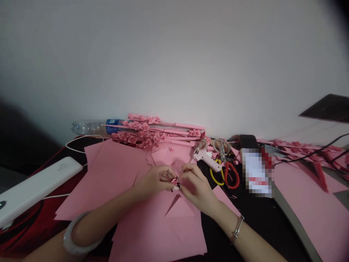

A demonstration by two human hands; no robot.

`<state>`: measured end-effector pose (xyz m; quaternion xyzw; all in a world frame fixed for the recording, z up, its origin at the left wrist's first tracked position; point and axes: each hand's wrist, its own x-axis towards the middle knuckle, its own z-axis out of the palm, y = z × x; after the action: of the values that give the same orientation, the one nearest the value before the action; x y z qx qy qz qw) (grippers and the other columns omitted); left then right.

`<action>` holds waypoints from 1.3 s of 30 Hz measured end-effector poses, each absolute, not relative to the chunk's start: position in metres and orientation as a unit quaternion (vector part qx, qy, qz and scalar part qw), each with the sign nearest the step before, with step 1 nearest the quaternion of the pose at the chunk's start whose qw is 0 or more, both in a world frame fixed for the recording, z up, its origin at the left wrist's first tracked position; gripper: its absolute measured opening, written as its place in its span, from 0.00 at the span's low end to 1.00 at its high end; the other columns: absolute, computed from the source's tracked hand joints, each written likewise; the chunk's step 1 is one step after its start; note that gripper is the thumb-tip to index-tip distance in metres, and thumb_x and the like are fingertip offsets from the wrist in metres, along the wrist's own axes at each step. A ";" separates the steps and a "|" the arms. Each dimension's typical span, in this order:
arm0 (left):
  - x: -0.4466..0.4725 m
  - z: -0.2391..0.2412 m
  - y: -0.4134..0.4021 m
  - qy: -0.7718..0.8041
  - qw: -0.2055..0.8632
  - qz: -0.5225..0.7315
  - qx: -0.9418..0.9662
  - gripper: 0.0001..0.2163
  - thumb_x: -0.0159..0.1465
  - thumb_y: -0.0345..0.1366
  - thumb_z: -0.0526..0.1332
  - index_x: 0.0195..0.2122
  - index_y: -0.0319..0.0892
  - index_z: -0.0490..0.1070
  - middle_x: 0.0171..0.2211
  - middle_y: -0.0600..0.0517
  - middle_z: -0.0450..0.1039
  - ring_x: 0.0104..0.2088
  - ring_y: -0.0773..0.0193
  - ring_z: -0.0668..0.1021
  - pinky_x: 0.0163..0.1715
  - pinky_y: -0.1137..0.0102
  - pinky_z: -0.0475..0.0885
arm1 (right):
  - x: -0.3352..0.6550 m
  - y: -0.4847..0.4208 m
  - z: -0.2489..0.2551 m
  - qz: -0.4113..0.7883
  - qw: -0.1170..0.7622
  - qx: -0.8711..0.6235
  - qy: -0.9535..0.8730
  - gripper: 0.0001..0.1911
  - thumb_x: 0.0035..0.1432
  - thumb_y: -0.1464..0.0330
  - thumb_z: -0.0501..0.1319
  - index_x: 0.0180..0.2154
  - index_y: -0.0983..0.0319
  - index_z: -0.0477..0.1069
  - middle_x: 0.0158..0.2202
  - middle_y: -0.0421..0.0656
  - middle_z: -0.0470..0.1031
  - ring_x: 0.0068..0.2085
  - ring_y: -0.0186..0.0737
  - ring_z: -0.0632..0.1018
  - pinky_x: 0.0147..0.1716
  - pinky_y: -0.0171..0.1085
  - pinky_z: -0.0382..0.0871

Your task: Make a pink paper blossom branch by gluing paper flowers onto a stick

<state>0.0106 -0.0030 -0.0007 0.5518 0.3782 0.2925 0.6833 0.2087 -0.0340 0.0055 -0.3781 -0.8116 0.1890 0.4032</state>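
Observation:
My left hand [154, 181] and my right hand [198, 189] meet at the middle, fingertips pinched together. Between them is a small piece of pink paper [175, 181], partly covered by the fingers; its exact shape is hard to make out. Below the hands lie pink paper sheets [155, 233], with a smaller cut piece [180, 208] on top. Just beyond the fingers, a small pink paper flower [171, 149] rests on another sheet.
Pink paper flower stems [152, 136] are heaped along the wall beside a clear plastic bottle [89, 127]. To the right are a pink glue gun [207, 159], red-handled scissors [231, 176] and a blurred-out phone-like item [256, 174]. A long white device [40, 183] stands left.

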 end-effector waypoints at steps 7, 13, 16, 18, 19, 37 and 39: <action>0.010 -0.006 -0.001 0.373 0.682 0.288 0.560 0.11 0.49 0.35 0.73 0.30 0.42 0.71 0.28 0.54 0.76 0.29 0.62 0.79 0.32 0.68 0.74 | 0.208 -0.033 0.007 0.195 0.398 -0.377 -0.813 0.11 0.55 0.77 0.59 0.39 0.57 0.69 0.44 0.46 0.68 0.48 0.44 0.74 0.47 0.44 0.71; 0.010 -0.006 -0.001 0.365 0.683 0.290 0.562 0.11 0.49 0.33 0.73 0.30 0.41 0.71 0.28 0.54 0.77 0.31 0.63 0.80 0.34 0.69 0.74 | 0.209 -0.033 0.005 0.198 0.396 -0.379 -0.812 0.12 0.54 0.78 0.59 0.38 0.57 0.69 0.44 0.45 0.68 0.48 0.43 0.74 0.47 0.43 0.71; 0.010 -0.006 -0.001 0.370 0.683 0.286 0.562 0.11 0.50 0.34 0.73 0.31 0.41 0.72 0.29 0.53 0.78 0.33 0.61 0.81 0.37 0.68 0.75 | 0.209 -0.033 0.004 0.198 0.394 -0.381 -0.813 0.12 0.53 0.78 0.59 0.38 0.57 0.70 0.44 0.45 0.69 0.47 0.44 0.74 0.46 0.43 0.72; 0.010 -0.006 -0.001 0.371 0.683 0.282 0.563 0.11 0.50 0.35 0.73 0.31 0.42 0.72 0.30 0.53 0.79 0.35 0.61 0.81 0.38 0.68 0.75 | 0.209 -0.032 0.005 0.197 0.396 -0.382 -0.812 0.13 0.53 0.78 0.59 0.38 0.57 0.70 0.44 0.45 0.69 0.47 0.44 0.74 0.46 0.43 0.72; 0.010 -0.006 -0.001 0.371 0.683 0.280 0.564 0.11 0.50 0.35 0.73 0.31 0.42 0.72 0.30 0.53 0.79 0.35 0.60 0.81 0.38 0.68 0.75 | 0.209 -0.032 0.005 0.197 0.397 -0.381 -0.811 0.13 0.52 0.78 0.59 0.39 0.57 0.70 0.44 0.45 0.69 0.47 0.43 0.74 0.46 0.43 0.72; 0.010 -0.004 -0.002 0.342 0.670 0.309 0.581 0.13 0.55 0.33 0.70 0.38 0.43 0.68 0.34 0.53 0.77 0.40 0.63 0.80 0.42 0.68 0.74 | 0.211 -0.029 0.005 0.177 0.404 -0.384 -0.811 0.11 0.55 0.78 0.59 0.38 0.58 0.69 0.43 0.45 0.68 0.46 0.43 0.74 0.47 0.44 0.71; 0.010 -0.004 -0.002 0.339 0.666 0.309 0.588 0.13 0.55 0.32 0.69 0.38 0.44 0.67 0.34 0.53 0.77 0.40 0.63 0.80 0.43 0.67 0.73 | 0.211 -0.028 0.004 0.178 0.403 -0.383 -0.812 0.12 0.55 0.79 0.59 0.38 0.58 0.68 0.43 0.45 0.68 0.46 0.43 0.73 0.47 0.43 0.70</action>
<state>0.0097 -0.0019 -0.0039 0.5877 0.3388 0.3094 0.6664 0.2112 -0.0283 0.0044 -0.3835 -0.8115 0.1778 0.4035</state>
